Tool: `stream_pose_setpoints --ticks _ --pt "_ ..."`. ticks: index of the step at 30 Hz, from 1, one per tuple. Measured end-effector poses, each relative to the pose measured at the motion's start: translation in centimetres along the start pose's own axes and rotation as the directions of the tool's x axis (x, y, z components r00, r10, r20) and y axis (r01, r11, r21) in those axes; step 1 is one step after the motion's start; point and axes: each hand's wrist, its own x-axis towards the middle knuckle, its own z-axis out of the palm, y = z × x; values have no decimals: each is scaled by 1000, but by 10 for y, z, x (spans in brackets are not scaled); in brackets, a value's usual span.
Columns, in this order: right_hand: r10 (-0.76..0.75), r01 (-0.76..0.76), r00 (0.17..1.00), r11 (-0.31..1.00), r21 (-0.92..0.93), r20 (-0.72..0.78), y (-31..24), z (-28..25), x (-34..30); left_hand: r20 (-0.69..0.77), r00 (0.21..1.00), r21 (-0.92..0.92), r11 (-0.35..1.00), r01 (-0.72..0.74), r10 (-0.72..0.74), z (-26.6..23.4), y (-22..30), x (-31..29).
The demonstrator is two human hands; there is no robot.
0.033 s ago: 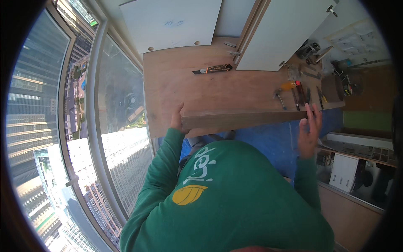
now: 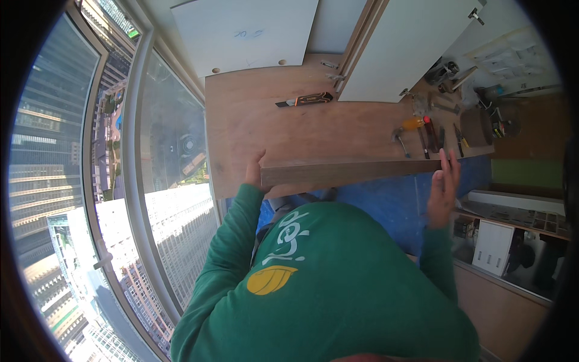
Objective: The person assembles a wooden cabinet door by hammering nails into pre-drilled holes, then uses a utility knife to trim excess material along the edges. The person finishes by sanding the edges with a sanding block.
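Note:
A long narrow wooden board (image 2: 338,173) spans the space in front of me, along the near edge of the wooden worktop (image 2: 338,136). My left hand (image 2: 256,171) clasps its left end, thumb up and the other fingers mostly hidden. At the opposite end my right hand (image 2: 445,190) presses against the board with its fingers stretched upward, so the board sits between both hands. Farther back on the worktop lies a black and orange utility knife (image 2: 304,99). Close to my right hand are a hammer (image 2: 401,143) and several hand tools, one with a yellow handle (image 2: 412,123).
A white panel (image 2: 247,39) leans at the back left, and a white cabinet door (image 2: 398,51) stands at the back right. Tall windows (image 2: 172,120) run down my left side. Blue sheeting (image 2: 386,208) covers the floor. A brown round container (image 2: 476,127) stands at the worktop's right end.

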Motion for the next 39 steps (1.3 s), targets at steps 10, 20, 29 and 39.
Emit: stream_pose_setpoints --ticks 10,20,29,39 --pt "683 -559 643 108 822 348 -8 16 -7 51 990 249 959 -138 129 -15 4 15" --pt "613 -391 685 -145 909 393 -11 -1 13 58 977 286 934 -215 207 69 52 -60" --pt "609 -311 655 -322 894 447 -7 48 83 201 768 69 774 -630 608 119 138 -118" --pt "475 -280 822 -142 949 313 -18 56 159 268 459 -90 496 -864 847 162 161 -208"
